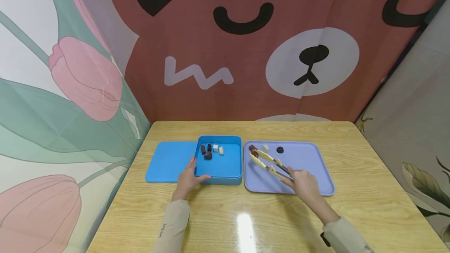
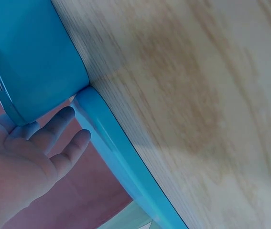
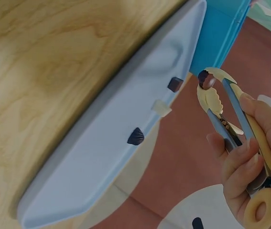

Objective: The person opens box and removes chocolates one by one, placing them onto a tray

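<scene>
My right hand (image 1: 305, 184) grips yellow-tipped tongs (image 3: 228, 88) over the left part of the lilac tray (image 1: 291, 167). A small brown chocolate (image 3: 208, 80) sits between the tong tips, lifted above the tray in the right wrist view. On the tray lie a brown square chocolate (image 3: 175, 84), a white chocolate (image 3: 162, 108) and a dark shell-shaped chocolate (image 3: 135, 136). Touching the front left corner of the blue box (image 1: 228, 167) is my left hand (image 1: 188, 179), fingers along its side and thumb along its front. Inside the box are several dark and white chocolates (image 1: 208, 155).
A flat blue lid (image 1: 170, 161) lies left of the box, and the box's left wall borders it. Box and tray stand side by side on the wooden table (image 1: 218, 214). Behind the table hangs a curtain (image 1: 197, 100) printed with a bear.
</scene>
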The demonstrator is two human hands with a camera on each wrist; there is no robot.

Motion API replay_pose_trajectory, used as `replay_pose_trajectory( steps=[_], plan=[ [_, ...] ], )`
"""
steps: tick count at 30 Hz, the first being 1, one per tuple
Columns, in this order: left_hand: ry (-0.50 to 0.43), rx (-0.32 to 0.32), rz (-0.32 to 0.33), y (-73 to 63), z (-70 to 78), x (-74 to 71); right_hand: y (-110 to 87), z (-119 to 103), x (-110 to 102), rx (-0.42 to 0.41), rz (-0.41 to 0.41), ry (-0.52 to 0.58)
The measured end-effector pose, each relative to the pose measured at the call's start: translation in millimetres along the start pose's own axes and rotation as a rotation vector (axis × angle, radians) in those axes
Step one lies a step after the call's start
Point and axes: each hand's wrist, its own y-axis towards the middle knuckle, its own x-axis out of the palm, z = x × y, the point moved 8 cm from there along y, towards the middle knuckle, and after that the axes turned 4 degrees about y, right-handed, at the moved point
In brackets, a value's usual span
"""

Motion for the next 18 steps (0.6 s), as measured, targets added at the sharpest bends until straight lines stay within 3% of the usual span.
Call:
replay_pose_trajectory(
  steps=[18],
  plan=[
    [-0.007, -0.019, -0.037, -1.5, 1.0, -0.5, -8.8, 9.2, 16.5, 0.000, -0.025, -0.034]
  ],
)
